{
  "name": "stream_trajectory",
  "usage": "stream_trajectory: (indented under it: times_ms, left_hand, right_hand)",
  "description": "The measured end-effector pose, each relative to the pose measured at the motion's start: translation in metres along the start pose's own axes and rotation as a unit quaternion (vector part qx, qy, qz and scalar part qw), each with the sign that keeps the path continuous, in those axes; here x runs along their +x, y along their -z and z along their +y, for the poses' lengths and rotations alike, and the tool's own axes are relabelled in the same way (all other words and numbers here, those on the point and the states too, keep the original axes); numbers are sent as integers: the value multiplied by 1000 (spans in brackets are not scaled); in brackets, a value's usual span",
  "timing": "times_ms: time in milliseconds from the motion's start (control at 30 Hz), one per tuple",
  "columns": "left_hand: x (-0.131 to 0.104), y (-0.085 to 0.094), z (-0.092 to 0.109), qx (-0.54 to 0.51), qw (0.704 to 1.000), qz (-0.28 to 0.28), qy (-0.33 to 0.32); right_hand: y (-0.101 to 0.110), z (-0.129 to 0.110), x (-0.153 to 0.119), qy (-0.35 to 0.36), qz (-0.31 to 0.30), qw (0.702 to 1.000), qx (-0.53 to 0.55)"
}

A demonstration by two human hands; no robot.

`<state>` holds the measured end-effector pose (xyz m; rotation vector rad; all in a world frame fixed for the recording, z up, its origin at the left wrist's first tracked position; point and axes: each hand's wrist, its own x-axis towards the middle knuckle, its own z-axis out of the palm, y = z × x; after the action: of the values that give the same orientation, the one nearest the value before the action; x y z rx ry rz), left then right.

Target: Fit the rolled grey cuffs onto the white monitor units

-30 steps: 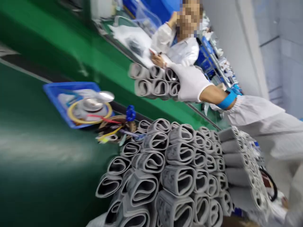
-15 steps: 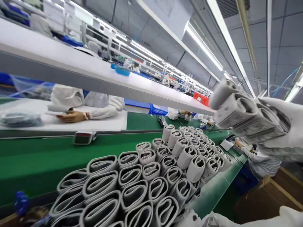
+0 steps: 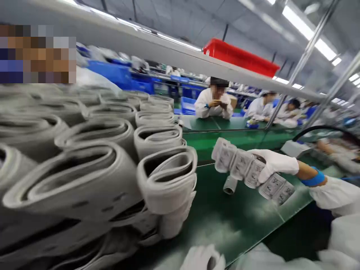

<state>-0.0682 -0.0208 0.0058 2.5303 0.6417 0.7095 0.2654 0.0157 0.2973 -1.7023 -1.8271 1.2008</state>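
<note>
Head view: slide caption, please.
Gloved right hand holding a row of rolls over a green bench, near stacked rolls.

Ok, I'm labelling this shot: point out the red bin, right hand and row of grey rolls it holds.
Red bin (image 3: 240, 59): head view, on its long side.
Right hand (image 3: 277, 163): head view, back of the glove.
Row of grey rolls (image 3: 253, 173): head view, printed face of a middle roll.

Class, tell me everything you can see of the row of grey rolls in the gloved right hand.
The row of grey rolls is several short, pale rolls side by side, soft and fabric-like, with dark printed markings on their faces. It slants down toward the picture's right, above the green tabletop. The white-gloved right hand grips it right of its middle, thumb across the printed side. Whether its underside touches the tabletop is unclear.
</note>
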Motion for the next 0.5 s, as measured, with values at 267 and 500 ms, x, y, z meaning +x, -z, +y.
stream_trajectory:
  times_ms: [267,500]
  left_hand:
    - [33,-44,123,87,764,522,370]
    - [57,-60,111,206,711,540,400]
  right_hand:
    - [14,29,100,328,-126,876,-331]
    - [-71,3,196,575,-150,623,-509]
